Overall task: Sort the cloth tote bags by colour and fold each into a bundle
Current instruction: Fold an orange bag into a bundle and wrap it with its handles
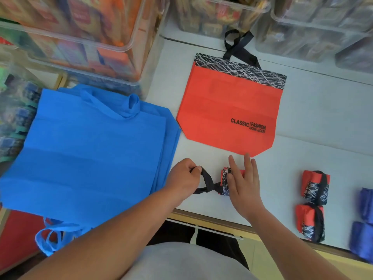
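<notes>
At the near edge of the white table (323, 118), just in front of the person, a red bag has been folded down into a small half-made bundle (223, 173). The right hand (243, 180) lies flat on top of it with fingers straight and spread, pressing it down and gripping nothing. To the left of it, the left hand (184, 176) has its fingers curled round the bundle's black strap (207, 178), pinching the loop and drawing it out sideways.

The step in hand looks like tying off: the folding of this bag seems done, and the strap is about to go round the bundle to hold it shut. That next move calls for the right hand to keep its weight on the folds so they do not spring open, and for the left hand to carry the loop over or round the bundle. The right hand would then have to lift briefly to let the strap pass.

Two finished red bundles (314, 186) sit together well to the right, each with a strap across it. Beyond them at the right edge are dark blue bundles (366, 203), blurred. One flat red bag (228, 110) lies just beyond the hands, not yet folded. A stack of blue bags (90, 148) lies flat on the left. Clear boxes (90, 37) line the far side.
</notes>
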